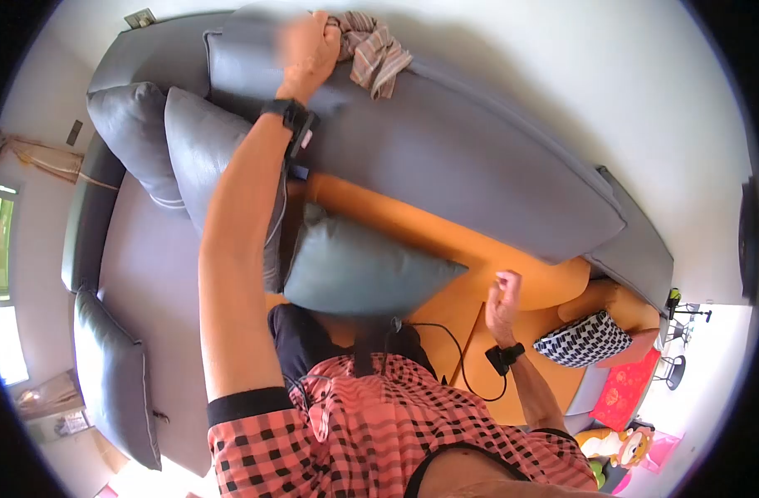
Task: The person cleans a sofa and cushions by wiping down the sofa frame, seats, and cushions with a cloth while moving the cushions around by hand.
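Note:
My left hand (311, 51) is stretched out to the top of the grey sofa backrest (446, 149), closed on a striped brown cloth (371, 50) that hangs over the top edge. Part of that hand is blurred. Over the orange seat (429, 340), my right hand (504, 303) is raised with its fingers loosely bent, and nothing shows in it. A grey-green cushion (363, 266) lies in front of my body, between the two arms. Both wrists wear black straps, and a black cable runs to the right one.
Grey cushions (134, 137) lean at the left sofa corner, with another (118, 382) lower left. To the right are a black-and-white cushion (583, 339), a red cloth (626, 388) and a plush toy (616, 446). A wall stands behind the backrest.

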{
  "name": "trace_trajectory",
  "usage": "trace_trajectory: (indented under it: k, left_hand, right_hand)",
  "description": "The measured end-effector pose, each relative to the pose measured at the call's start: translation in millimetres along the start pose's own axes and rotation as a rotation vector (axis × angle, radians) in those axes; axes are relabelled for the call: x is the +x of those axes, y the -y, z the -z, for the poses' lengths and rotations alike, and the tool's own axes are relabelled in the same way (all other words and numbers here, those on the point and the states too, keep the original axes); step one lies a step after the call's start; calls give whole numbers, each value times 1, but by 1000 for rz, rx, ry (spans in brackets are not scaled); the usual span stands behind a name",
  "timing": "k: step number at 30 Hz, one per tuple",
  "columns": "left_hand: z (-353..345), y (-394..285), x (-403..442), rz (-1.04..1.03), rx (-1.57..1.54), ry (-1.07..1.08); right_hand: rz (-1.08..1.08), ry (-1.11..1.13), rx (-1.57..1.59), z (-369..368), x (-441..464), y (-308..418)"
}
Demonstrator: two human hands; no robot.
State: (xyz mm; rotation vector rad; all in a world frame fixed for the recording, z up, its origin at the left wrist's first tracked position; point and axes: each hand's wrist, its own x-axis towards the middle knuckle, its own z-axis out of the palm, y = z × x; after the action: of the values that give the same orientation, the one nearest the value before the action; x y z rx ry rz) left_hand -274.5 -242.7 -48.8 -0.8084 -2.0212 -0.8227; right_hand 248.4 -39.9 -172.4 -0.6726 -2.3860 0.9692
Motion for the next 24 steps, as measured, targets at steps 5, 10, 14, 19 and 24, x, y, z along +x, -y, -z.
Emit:
trace_trajectory:
  k: [5, 10, 14, 19, 24]
  left_hand:
    - [42, -83, -23, -67, -315, 129]
    - [94, -125, -50, 78, -321, 358]
    - [147, -107, -44, 168, -311, 300]
    - [173, -52, -11, 450, -553, 114]
    - [163, 10, -1, 526, -446, 289]
  right_hand:
    - [581, -16, 42, -12, 131, 142]
    - [936, 70, -108, -62, 252, 245]
    - [1117, 203, -572, -129, 268, 241]
    - [1102, 182, -459, -123, 274, 230]
    - [1110, 352, -447, -104, 284, 233]
